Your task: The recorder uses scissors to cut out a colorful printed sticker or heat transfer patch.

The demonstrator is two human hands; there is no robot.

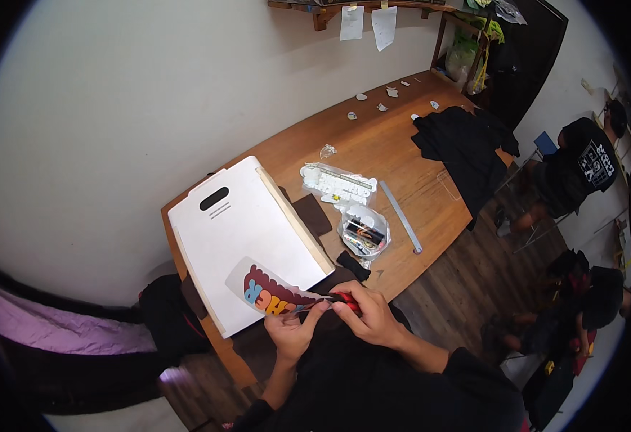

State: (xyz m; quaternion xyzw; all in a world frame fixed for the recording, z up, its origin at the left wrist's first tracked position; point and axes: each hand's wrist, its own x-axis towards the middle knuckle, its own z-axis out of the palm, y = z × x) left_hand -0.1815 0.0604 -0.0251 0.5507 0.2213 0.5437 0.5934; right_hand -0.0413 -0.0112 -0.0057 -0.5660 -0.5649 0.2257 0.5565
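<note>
Between its thumb and fingers, my left hand point(293, 332) pinches a clear plastic sheet with colourful lettering point(269, 294). My right hand point(368, 314) grips a red-and-black handled tool point(349, 303), which looks like scissors; its blades are at the sheet's right end and hard to make out. The two thumbs almost meet. Beneath the sheet's far end lies a white board point(240, 227) with a dark oval slot and pale wooden edges, slanting on the table.
On the wooden table point(434, 216) are a packet of white cutouts point(340, 183), an open plastic bag of small items point(364, 232), a steel ruler point(400, 217), scattered scraps point(382, 107) and a black cloth point(461, 146). Two people sit at the right, one in a printed black shirt point(585, 156).
</note>
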